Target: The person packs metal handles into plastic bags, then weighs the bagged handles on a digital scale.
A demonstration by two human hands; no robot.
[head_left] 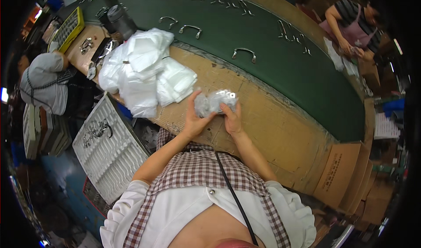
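Note:
My left hand (196, 121) curls around one side of a bundle in clear plastic (219, 100), and my right hand (233, 120) grips its other side with the thumb across the front. Shiny spots show through the crumpled plastic, but what lies inside cannot be made out. Both hands hold it above a cardboard-covered bench (263, 129). Just left of my left hand lies a heap of clear plastic bags (142, 68), stacked in loose, overlapping piles.
Beyond the bench runs a green belt (280, 64) carrying several curved metal handles (244, 54). An open cardboard box (337, 171) stands at right. A ribbed white tray (109, 149) with metal parts leans at left, near a yellow crate (72, 31). Another person (351, 28) works across the belt.

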